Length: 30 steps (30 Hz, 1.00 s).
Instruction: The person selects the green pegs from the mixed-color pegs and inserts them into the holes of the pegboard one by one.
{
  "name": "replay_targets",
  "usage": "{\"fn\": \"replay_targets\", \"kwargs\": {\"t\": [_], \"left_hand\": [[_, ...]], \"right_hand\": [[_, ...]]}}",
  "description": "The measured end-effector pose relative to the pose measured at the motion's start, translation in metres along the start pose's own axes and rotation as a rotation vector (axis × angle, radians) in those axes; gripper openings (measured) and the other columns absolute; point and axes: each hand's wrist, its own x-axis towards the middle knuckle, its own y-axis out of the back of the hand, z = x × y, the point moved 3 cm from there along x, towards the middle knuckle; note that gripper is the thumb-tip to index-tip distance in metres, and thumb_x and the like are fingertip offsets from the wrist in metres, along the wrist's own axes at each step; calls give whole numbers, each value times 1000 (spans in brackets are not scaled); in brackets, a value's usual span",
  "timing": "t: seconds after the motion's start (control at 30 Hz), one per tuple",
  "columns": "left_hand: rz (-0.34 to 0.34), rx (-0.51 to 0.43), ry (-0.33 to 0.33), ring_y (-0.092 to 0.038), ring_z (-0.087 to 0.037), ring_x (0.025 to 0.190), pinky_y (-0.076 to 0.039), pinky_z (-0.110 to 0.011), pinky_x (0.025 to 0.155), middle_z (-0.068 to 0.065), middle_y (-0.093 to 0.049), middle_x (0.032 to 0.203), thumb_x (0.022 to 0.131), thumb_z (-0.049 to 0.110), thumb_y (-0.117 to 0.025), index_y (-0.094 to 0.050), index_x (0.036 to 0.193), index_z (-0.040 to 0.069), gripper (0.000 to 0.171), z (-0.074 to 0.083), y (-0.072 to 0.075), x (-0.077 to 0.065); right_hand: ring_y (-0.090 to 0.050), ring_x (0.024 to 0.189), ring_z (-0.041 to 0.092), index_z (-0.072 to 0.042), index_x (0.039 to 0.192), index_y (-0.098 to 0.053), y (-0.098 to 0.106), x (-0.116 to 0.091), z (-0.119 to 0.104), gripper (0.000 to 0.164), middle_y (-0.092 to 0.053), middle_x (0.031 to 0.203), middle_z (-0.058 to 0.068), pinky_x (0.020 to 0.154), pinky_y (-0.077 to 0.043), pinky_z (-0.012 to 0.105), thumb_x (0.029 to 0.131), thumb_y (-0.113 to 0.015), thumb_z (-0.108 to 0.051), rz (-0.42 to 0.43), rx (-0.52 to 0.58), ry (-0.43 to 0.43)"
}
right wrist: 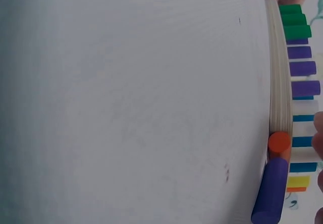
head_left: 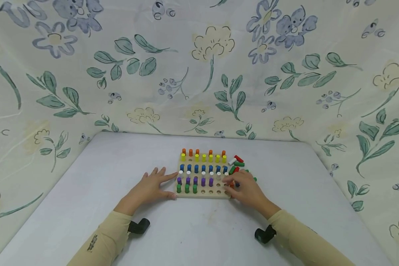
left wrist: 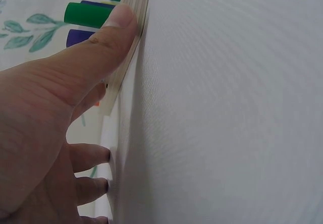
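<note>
A wooden pegboard stands on the table with rows of orange, yellow, blue, white, purple and green pegs. My left hand lies at its left end, fingers spread, thumb against the front corner and index finger at the left edge. In the left wrist view, the thumb touches the board's side beside a green peg. Over the right end hovers my right hand, fingers and thumb bent but apart, with no peg visible between them. An orange peg and a purple peg lie beside the board there.
Loose red, green and white pegs lie on the table right of the board, partly behind the right hand. A white cloth covers the table. Behind it hangs a floral curtain. Each wrist wears a black camera.
</note>
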Motion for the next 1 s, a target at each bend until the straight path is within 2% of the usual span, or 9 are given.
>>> {"fn": "replay_targets", "kwargs": {"t": [0.37,0.57,1.0], "left_hand": [[-8,-6,3,-10,-47,137,-5,-64,107,-22,-22,150,65,71,-63,-39,141,33,89,-1,0,1],[-12,-8,11,-9,-46,137,-4,-63,108,-21,-21,150,64,72,-63,-38,141,34,89,-2,-1,1],[-11,-4,6,-9,-47,137,-5,-63,108,-21,-22,150,65,70,-64,-39,141,33,89,-1,0,0]], "right_hand": [[-45,86,6,-28,101,-68,6,-2,7,20,-61,87,-18,80,-41,32,81,-72,-24,1,15,-22],[-45,92,5,-28,101,-69,9,-5,14,20,-60,89,-20,84,-42,32,81,-71,-25,-2,1,-89],[-48,89,9,-25,103,-68,12,-11,24,22,-63,90,-17,85,-41,34,81,-72,-26,-10,2,-125]]}}
